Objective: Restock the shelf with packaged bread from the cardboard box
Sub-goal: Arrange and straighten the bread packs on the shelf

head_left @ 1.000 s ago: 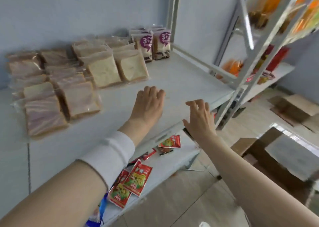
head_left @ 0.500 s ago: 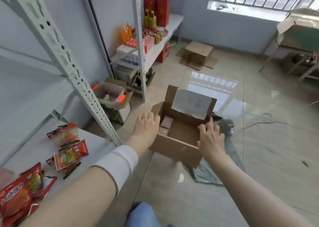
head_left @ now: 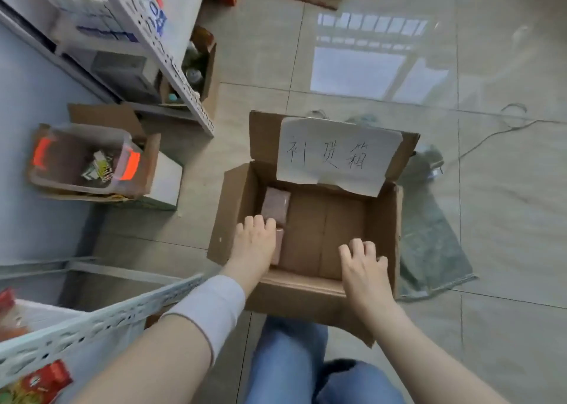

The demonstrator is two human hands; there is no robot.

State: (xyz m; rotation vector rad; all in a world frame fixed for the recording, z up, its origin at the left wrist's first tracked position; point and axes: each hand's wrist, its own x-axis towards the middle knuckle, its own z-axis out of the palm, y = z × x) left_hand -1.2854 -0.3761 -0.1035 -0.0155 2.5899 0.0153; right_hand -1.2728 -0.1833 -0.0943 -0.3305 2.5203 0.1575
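An open cardboard box (head_left: 382, 234) stands on the tiled floor below me, with a handwritten paper sheet (head_left: 337, 155) on its back flap. Inside, along the left wall, lie packaged bread packs (head_left: 275, 204); a second pack is partly hidden under my hand. My left hand (head_left: 255, 238) reaches into the box over that nearer pack, fingers bent down; whether it touches the pack is unclear. My right hand (head_left: 363, 264) hovers over the box's near right corner, fingers loosely curled, holding nothing.
The metal shelf's perforated upright (head_left: 159, 44) rises at upper left, and a shelf edge (head_left: 92, 320) with red snack packets (head_left: 36, 385) sits at lower left. A clear bin with orange handles (head_left: 82, 161) rests in a carton. A grey cloth (head_left: 429, 250) lies right of the box.
My view swung from the bread shelf down to the floor box. Both hands left the shelf edge and came down to the box, the left one going inside it.
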